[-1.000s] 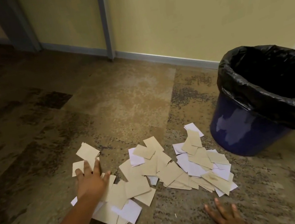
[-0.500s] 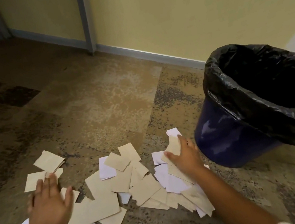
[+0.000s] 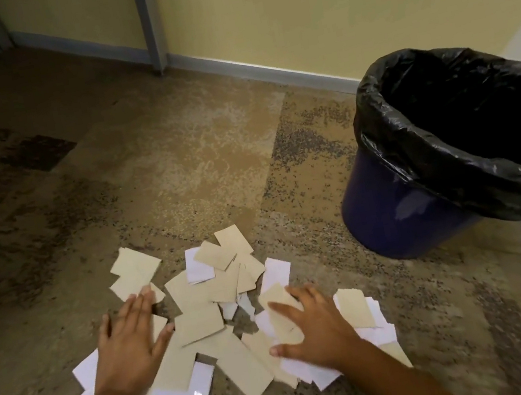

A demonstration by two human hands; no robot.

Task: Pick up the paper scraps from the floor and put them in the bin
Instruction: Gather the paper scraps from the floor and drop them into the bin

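Early stage: all paper scraps (image 3: 209, 307) lie on the floor (image 3: 179, 177) left of the bin (image 3: 403, 207), nothing visibly binned, left hand (image 3: 128, 346) and right hand (image 3: 310, 328) flat, fingers spread, on the pile, gripping nothing.

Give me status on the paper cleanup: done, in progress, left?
Done: nothing visible; no scraps show in the bin, though its inside is dark. In hand: left hand and right hand lie flat and spread on the paper scraps, seemingly raking them together; neither holds any. Left: the whole pile on the floor still to lift and bin.
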